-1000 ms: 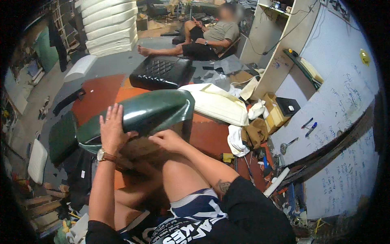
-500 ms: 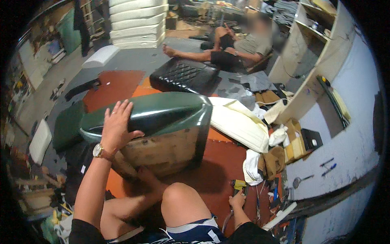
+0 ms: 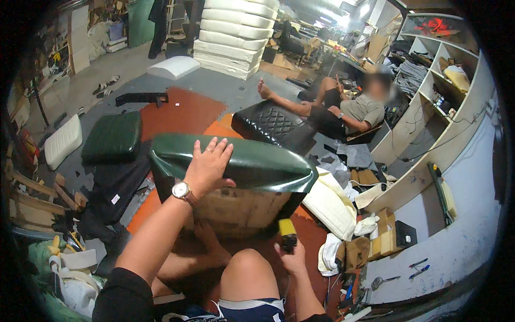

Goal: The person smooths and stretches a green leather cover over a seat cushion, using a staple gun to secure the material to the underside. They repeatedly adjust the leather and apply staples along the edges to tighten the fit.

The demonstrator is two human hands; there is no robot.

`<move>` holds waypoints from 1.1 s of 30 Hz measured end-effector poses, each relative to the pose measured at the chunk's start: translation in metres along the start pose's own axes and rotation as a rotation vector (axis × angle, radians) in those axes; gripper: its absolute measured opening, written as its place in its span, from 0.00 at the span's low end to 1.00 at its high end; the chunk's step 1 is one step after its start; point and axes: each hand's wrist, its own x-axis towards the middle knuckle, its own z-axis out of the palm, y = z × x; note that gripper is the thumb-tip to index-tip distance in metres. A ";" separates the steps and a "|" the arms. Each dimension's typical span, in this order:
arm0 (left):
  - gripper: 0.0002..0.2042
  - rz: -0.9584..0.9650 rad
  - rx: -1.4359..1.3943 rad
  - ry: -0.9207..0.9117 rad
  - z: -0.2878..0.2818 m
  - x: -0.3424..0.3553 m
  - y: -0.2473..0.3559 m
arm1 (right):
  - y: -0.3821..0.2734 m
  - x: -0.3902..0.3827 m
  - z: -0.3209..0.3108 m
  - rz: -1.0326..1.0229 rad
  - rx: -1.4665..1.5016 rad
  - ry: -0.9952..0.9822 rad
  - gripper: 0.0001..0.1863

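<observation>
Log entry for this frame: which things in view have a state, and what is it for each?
left hand: open, laid on the green cover
right hand: closed around the yellow-and-black tool
yellow-and-black tool: held
green cover: draped over the top, creased near its right corner
wooden panel: bare below the cover
black quilted cushion: lying quilted side up
pale cushions: stacked
shelf unit: open-fronted, partly filled

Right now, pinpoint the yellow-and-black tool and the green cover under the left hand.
Yellow-and-black tool (image 3: pixel 287 229), head view: its yellow part.
Green cover (image 3: pixel 251 163), head view: its glossy surface.
</observation>
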 end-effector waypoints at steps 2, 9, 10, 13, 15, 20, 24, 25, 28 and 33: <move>0.53 -0.010 0.040 -0.003 -0.002 -0.009 -0.003 | -0.088 0.016 0.027 0.032 -0.074 -0.009 0.32; 0.53 0.003 0.018 0.019 0.003 -0.018 0.015 | -0.100 0.035 0.086 -0.292 -0.033 0.077 0.25; 0.52 0.018 0.050 0.033 0.001 -0.021 0.018 | -0.105 0.028 0.089 -0.326 -0.039 0.093 0.22; 0.51 0.002 0.016 0.011 -0.010 -0.027 0.018 | -0.100 0.033 0.094 -0.443 -0.046 0.079 0.20; 0.50 0.006 0.056 0.041 0.002 -0.028 0.016 | -0.099 0.029 0.093 -0.324 -0.080 0.020 0.22; 0.51 0.007 0.147 0.071 0.003 -0.048 0.021 | -0.037 -0.013 0.020 -0.184 -0.122 -0.131 0.26; 0.37 0.040 -0.270 0.028 -0.054 -0.081 0.039 | 0.064 -0.080 -0.040 0.405 -0.386 -0.095 0.25; 0.34 0.009 -0.440 0.097 -0.059 -0.083 0.029 | 0.096 -0.094 -0.053 0.526 -0.455 -0.116 0.29; 0.26 -0.252 -0.509 0.284 -0.074 -0.104 -0.038 | 0.124 -0.120 -0.080 0.570 -0.392 -0.072 0.43; 0.31 -0.927 -1.562 0.234 -0.043 -0.197 -0.103 | -0.040 -0.080 -0.064 -0.043 -0.035 0.050 0.60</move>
